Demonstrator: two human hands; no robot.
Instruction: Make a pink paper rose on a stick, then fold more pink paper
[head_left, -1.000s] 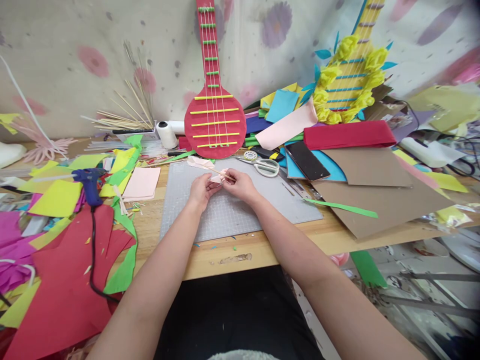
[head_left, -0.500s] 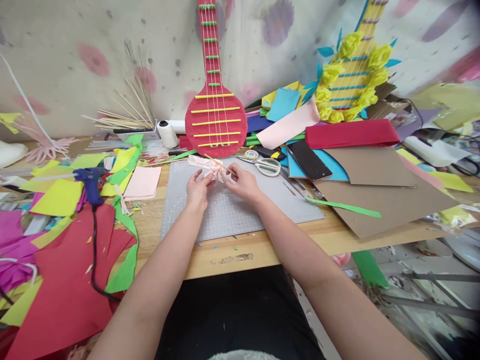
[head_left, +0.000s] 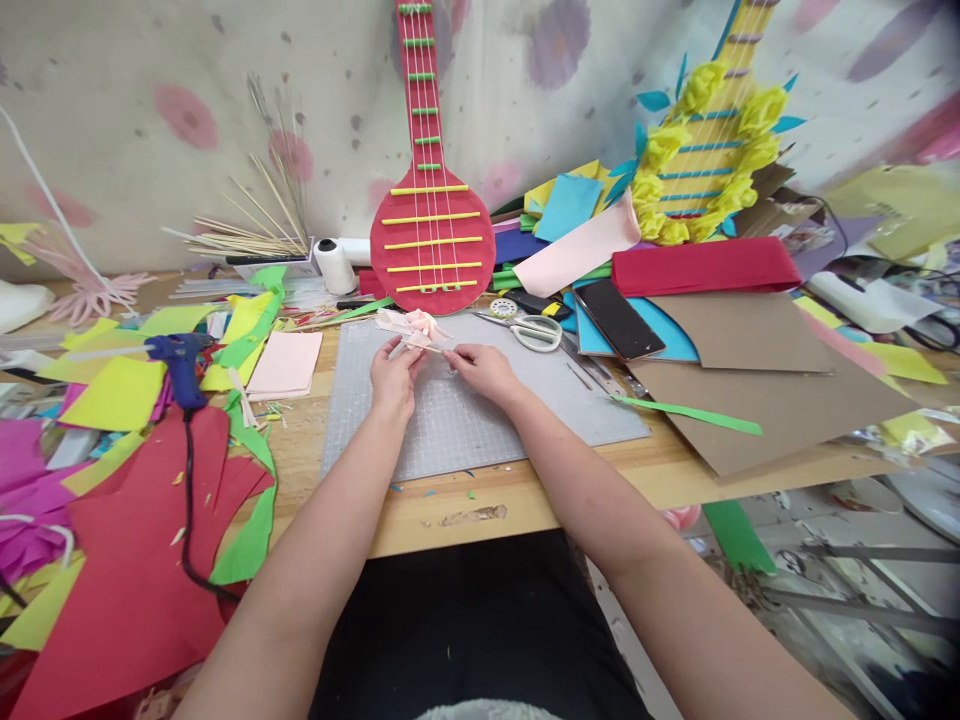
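A pale pink paper flower (head_left: 424,326) is gripped at its lower left by my left hand (head_left: 394,380), whose fingers are closed on it. My right hand (head_left: 484,373) pinches a thin wooden stick (head_left: 429,348), which lies almost level against the near side of the flower. Both hands are over the grey cutting mat (head_left: 465,440). Behind them leans a red lute-shaped craft (head_left: 433,260) with yellow and green bars. Scissors (head_left: 538,335) lie to the right of the right hand. My fingers hide part of the flower.
Left are a blue glue gun (head_left: 180,365), red paper (head_left: 142,560) and pink sheets (head_left: 285,365). On the right lie a phone (head_left: 619,318), brown cardboard (head_left: 765,400) and a green strip (head_left: 690,411). A yellow flowered craft (head_left: 705,160) leans at the back right.
The stick has swung from slanting up across the flower to nearly level on its near side. My right hand has dropped slightly, and the flower has turned in my left hand.
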